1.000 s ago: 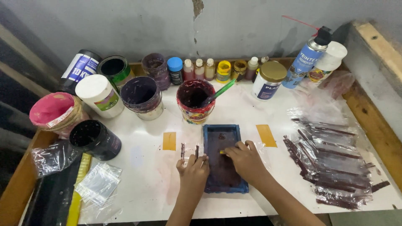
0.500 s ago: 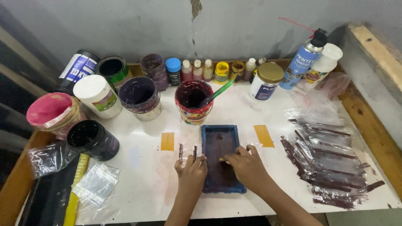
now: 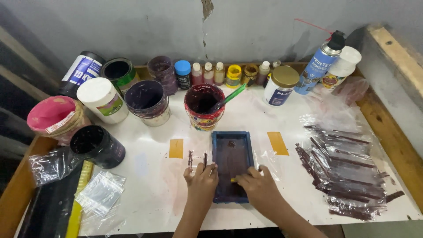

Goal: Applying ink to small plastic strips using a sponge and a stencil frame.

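- Blue-framed screen (image 3: 231, 165), small and rectangular, lies flat on the white table (image 3: 145, 194), near the middle, between two yellow tape marks (image 3: 176, 148).
- Its left edge is pressed down by the left hand (image 3: 201, 181), fingers bent over the frame; nothing is gripped in it.
- A small yellowish piece (image 3: 233, 180) is pinched in the right hand (image 3: 260, 188), fingers closed on it, resting on the dark mesh at the near right.
- For the step in hand, judged from these poses, the frame would best be kept pinned flat against the tape marks while the piece is drawn evenly across the mesh.
- Just beyond the screen, dark maroon ink and a green stick (image 3: 229, 98) are held in an open tub (image 3: 204, 105).
- Farther left, a purple-stained tub (image 3: 147, 101) and a black jar (image 3: 97, 145) stand open; their contents cannot be told.
- A pink-smeared tub (image 3: 55, 118) is seen at the far left.
- Small capped bottles (image 3: 211, 72) are lined along the far wall.
- Maroon-smeared plastic sheets (image 3: 348, 172) are spread to the right.
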